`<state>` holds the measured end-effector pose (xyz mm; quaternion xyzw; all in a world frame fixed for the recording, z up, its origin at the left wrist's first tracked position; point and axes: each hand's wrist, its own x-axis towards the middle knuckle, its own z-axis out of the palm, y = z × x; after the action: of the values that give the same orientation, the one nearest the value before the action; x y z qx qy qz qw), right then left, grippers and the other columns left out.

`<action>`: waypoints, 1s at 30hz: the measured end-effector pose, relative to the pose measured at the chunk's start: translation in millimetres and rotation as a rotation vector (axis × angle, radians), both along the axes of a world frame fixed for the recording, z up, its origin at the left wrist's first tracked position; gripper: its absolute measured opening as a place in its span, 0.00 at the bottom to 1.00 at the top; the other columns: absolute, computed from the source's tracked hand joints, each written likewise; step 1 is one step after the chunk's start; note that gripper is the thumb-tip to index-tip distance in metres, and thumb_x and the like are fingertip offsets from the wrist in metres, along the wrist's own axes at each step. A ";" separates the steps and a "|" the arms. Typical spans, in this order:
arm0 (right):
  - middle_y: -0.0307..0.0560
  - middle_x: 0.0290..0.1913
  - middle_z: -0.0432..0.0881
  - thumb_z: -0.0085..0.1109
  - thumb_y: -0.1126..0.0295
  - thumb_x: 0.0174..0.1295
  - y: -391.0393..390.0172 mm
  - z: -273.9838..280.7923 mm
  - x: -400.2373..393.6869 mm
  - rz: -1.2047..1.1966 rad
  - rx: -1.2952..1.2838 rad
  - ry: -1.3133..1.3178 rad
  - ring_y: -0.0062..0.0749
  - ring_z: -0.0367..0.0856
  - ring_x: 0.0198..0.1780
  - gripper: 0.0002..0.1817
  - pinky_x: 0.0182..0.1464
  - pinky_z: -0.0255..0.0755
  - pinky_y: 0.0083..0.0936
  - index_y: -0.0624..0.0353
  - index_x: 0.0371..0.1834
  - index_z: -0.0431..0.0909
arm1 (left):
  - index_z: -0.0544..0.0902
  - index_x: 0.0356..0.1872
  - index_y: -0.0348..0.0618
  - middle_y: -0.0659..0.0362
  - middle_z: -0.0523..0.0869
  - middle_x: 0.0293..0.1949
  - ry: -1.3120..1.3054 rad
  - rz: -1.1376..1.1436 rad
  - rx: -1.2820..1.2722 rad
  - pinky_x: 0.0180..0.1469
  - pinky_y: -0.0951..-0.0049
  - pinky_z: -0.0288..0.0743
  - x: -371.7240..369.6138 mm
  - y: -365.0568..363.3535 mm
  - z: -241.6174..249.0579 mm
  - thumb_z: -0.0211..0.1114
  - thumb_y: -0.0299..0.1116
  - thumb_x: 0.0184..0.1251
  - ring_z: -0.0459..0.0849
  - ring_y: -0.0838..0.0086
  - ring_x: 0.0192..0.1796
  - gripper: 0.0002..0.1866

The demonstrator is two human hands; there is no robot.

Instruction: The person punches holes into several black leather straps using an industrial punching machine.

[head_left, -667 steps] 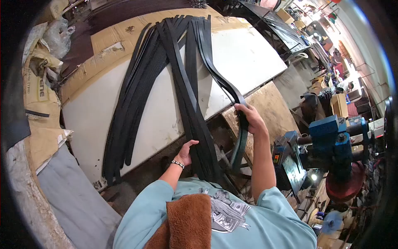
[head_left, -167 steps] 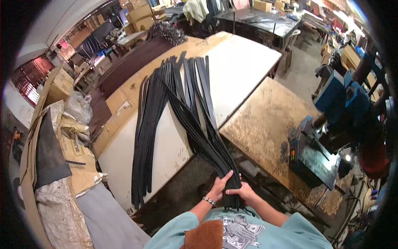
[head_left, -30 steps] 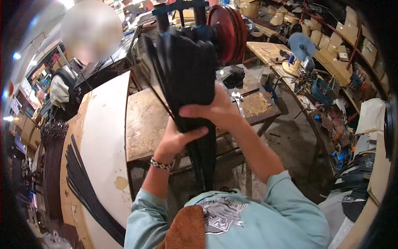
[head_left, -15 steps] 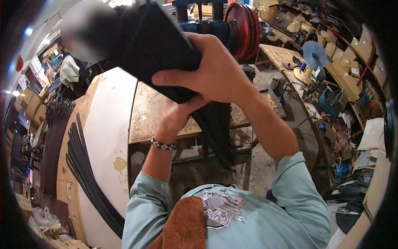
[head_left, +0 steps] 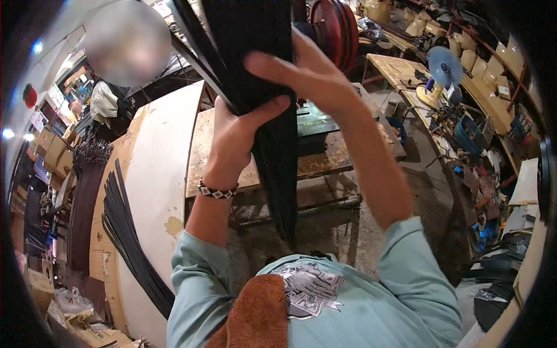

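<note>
A thick bundle of long black strips (head_left: 277, 174) is raised in front of me, its upper part fanning apart and its lower end tapering down past the bench edge. My left hand (head_left: 235, 136), with a beaded bracelet at the wrist, is wrapped round the middle of the bundle, thumb across the front. Higher up on the right side, my right hand (head_left: 319, 78) grips the same bundle, its thumb on the front face and its other fingers hidden behind. A brown cloth (head_left: 258, 313) hangs over my shirt.
Behind the bundle stands a worn wooden workbench (head_left: 200, 165) with a greenish metal plate (head_left: 316, 119) and a red wheel (head_left: 336, 35) beyond. More black strips (head_left: 130, 232) lie on a white board (head_left: 159, 151) at left. A blue fan (head_left: 444, 66) stands on the right-hand table.
The bundle has swung from a slant to nearly upright, and its strips now spread apart at the top. My left hand has come round to the front, thumb over the strips.
</note>
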<state>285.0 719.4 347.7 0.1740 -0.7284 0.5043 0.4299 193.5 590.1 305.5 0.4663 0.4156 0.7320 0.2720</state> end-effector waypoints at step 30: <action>0.49 0.62 0.83 0.90 0.65 0.45 -79.7 -157.9 2.3 0.132 -0.383 -0.447 0.32 0.80 0.62 0.52 0.69 0.73 0.33 0.63 0.74 0.69 | 0.72 0.71 0.30 0.43 0.88 0.55 0.236 -0.121 -0.199 0.65 0.55 0.81 -20.9 -63.3 73.5 0.71 0.31 0.64 0.89 0.54 0.57 0.34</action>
<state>287.2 639.7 189.8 0.0212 -0.6838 0.6852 0.2500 172.6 526.8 379.0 0.5440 0.4865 0.6095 0.3096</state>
